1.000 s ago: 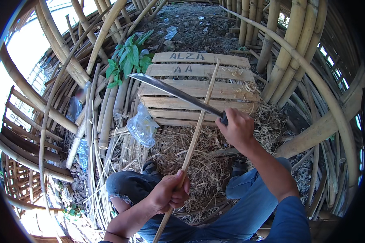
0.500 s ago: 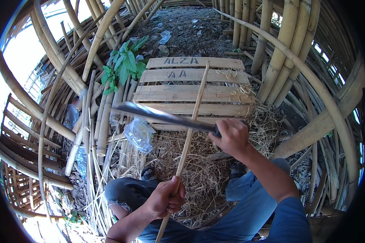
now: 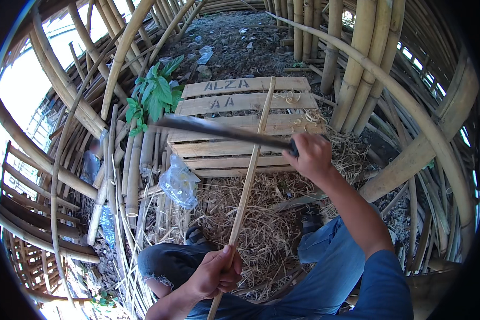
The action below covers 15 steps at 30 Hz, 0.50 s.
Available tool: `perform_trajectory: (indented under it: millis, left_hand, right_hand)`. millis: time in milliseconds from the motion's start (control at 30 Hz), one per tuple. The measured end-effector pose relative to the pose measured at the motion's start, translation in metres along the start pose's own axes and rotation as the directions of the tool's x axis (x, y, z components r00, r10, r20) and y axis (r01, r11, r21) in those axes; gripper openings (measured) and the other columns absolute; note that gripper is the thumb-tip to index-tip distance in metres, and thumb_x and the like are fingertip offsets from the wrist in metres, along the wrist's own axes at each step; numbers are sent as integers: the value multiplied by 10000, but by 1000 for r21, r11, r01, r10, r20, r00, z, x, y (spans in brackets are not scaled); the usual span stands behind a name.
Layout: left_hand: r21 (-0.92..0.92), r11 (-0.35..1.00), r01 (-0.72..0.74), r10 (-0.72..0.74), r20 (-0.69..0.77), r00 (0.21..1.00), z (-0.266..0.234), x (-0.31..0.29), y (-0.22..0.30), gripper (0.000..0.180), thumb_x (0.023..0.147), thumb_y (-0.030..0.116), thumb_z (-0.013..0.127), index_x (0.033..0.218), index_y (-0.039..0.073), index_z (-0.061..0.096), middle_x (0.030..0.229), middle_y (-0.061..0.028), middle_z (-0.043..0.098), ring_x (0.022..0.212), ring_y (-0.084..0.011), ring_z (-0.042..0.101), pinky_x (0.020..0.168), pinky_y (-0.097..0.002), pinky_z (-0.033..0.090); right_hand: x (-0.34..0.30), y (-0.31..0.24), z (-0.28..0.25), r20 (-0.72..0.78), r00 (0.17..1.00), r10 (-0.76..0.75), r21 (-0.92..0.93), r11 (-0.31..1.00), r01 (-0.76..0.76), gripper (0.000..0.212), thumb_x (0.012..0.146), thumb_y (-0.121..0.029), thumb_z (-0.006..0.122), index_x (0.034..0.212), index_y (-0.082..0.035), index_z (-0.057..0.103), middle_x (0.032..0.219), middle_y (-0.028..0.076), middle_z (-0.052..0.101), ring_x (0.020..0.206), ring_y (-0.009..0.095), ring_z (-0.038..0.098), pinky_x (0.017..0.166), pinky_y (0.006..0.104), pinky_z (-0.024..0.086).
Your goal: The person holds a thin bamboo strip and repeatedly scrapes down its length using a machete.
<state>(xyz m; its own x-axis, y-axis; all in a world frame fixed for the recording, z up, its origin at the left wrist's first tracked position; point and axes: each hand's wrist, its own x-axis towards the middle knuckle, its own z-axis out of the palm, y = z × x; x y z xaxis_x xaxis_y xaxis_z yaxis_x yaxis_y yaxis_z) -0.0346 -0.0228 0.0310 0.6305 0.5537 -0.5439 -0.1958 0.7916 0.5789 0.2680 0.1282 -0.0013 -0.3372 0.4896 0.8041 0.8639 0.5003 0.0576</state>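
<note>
My left hand is closed around the lower part of a long, pale bamboo strip. The strip slants up and away from me, its far end over a slatted wooden crate. In my right hand is the dark handle of a machete, the fingers wrapped round it. Its long blade points left, slightly blurred, and crosses the strip above the crate slats. Whether the edge touches the strip I cannot tell.
Curly bamboo shavings cover the ground between my legs. A clear plastic bag lies left of the crate, near a green leafy plant. Thick bamboo poles rise at the right, and a slatted frame stands at the left.
My right hand has risen a little and shifted slightly right with the machete, whose blade now sits higher on the strip. The left hand keeps its hold. The view has shifted slightly.
</note>
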Motion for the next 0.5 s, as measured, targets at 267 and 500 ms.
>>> perform_trajectory:
  millis: [267, 500]
  left_hand:
    - [12, 999, 53, -53, -27, 998, -3, -2, -1, 502, 996, 458, 337, 779, 30, 485, 489, 47, 230, 401, -55, 200, 369, -227, 167]
    - [-22, 997, 75, -75, 17, 997, -11, -2, -4, 489, 1000, 460, 324, 810, 41, 490, 507, 43, 253, 417, -57, 215, 379, -228, 177]
  right_hand:
    - [-6, 13, -3, 54, 998, -20, -96, 995, 26, 308, 667, -180, 770, 808, -51, 530, 651, 70, 568, 549, 235, 595, 489, 366, 477]
    - [-5, 13, -3, 6, 999, -39, -88, 995, 39, 321, 676, -200, 767, 803, -60, 507, 648, 67, 566, 540, 228, 595, 489, 355, 487]
